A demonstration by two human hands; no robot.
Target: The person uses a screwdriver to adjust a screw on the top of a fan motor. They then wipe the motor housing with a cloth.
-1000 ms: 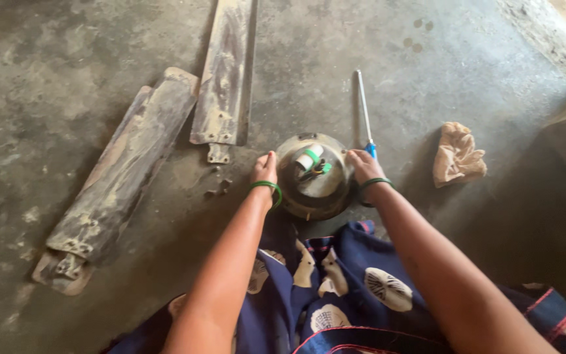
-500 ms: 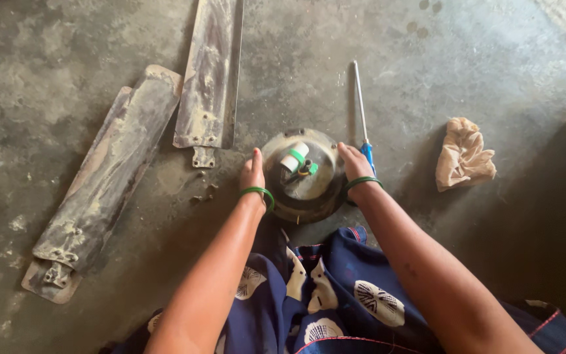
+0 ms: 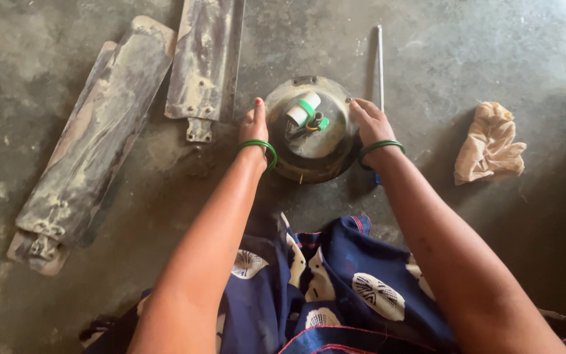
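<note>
On the concrete floor (image 3: 67,39), two dusty fan blades (image 3: 93,144) are laid at the far left, their long axes running up and away, well apart from the hands. Just right of them, the left hand (image 3: 255,126) is pressed flat against the left rim of the round fan motor housing (image 3: 309,141), fingers extended, nothing clenched. The housing is set directly ahead of the knees, between both hands, with a green and white part on top. Its right rim is touched by the right hand (image 3: 369,121), likewise opened out; both hands are equally near. Behind that hand a screwdriver (image 3: 379,62) is laid pointing away. A crumpled cloth (image 3: 489,144) is left farther right.
</note>
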